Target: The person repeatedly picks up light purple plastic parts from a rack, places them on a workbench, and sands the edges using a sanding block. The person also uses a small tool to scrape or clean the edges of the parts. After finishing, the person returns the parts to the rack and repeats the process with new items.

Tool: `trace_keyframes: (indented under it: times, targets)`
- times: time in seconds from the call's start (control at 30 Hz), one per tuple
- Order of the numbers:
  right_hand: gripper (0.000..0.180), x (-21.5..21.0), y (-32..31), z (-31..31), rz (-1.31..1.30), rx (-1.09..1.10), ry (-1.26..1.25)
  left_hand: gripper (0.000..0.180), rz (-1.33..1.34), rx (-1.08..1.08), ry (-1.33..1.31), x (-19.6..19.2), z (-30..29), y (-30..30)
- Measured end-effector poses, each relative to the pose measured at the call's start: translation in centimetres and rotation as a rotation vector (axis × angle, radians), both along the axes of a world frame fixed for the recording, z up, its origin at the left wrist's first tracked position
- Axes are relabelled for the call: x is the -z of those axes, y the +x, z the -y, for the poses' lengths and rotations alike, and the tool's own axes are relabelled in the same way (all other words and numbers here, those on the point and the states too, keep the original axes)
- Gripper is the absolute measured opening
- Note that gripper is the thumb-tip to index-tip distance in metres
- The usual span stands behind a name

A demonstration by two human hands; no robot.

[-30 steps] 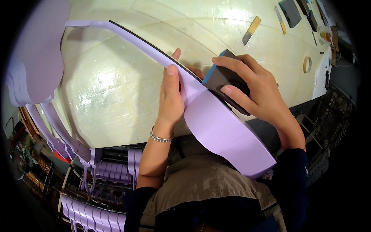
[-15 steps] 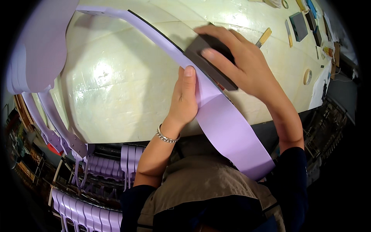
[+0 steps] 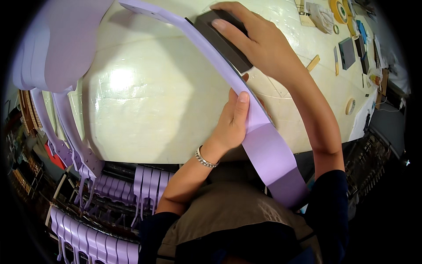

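Note:
A long, curved lavender panel (image 3: 268, 147) slants from the far left, where its narrow end has small holes, down to my body at the lower right. Around its narrow middle my left hand (image 3: 235, 116) is closed, thumb on the face and fingertips showing past the far edge. My right hand (image 3: 257, 39) grips a dark grey-brown sanding block (image 3: 226, 44), thumb on its near side. The block lies along the panel's dark right edge, toward the far end. Whatever part of the block's far side my fingers cover is hidden.
Stacked lavender panels (image 3: 61, 48) stand at the left table edge, and several more hang on racks (image 3: 94, 237) below. The pale, film-covered table (image 3: 132, 123) carries a putty knife (image 3: 313, 64), a tape roll (image 3: 350, 106), a grey block (image 3: 347, 53) and other tools at the right.
My right hand has slid the block away from me along the panel's edge. In the picture, the panel's narrow part and my left hand have shifted right.

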State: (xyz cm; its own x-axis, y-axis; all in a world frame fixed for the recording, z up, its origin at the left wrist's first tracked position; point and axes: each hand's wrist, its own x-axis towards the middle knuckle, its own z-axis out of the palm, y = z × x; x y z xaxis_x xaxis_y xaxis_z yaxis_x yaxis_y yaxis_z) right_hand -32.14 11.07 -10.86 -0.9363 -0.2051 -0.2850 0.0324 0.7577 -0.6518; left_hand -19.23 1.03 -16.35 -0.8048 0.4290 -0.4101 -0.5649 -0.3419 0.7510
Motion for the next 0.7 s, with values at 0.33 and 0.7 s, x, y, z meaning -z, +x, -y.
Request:
trace_keyframes:
  times: [0.33,0.7]
  targets:
    - [0.046,0.1,-1.1,1.1,-0.058,0.016,0.026,0.073,-0.073,0.018,-0.040,1.3,0.1,0.3]
    - [0.036,-1.8,3.3,-2.9,0.064,-0.107,0.027,0.065,-0.065,0.019,-0.032,1.5,0.1,0.2]
